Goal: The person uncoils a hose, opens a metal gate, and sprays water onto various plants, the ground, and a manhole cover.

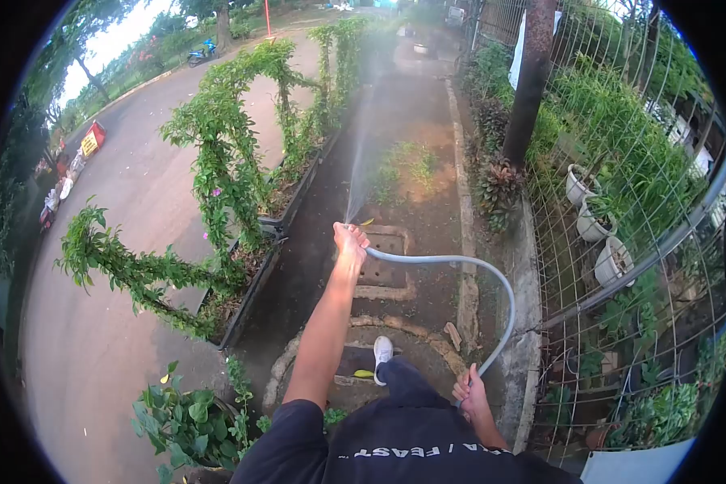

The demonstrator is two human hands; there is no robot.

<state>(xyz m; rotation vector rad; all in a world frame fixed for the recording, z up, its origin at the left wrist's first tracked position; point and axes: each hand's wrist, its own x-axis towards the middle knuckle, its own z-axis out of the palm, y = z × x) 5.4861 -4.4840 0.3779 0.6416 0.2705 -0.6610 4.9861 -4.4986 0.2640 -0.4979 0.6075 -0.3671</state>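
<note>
A grey garden hose (498, 278) curves in a wide loop between my two hands. Stretched out in front, my left hand (351, 239) is closed around its front end. A fine spray of water (361, 157) fans out from there, forward along the path. Lower and closer to my body, my right hand (471, 393) grips the hose farther back. Beyond that hand, the rest of the hose is hidden by my body.
Climbing plants on arched frames grow in black planter boxes (250, 294) on the left. A wire fence (621, 210) and a rusty post (531, 85) stand at right. Underfoot lie a square drain cover (381, 260) and raised curbs. A leafy plant (187, 419) sits at lower left.
</note>
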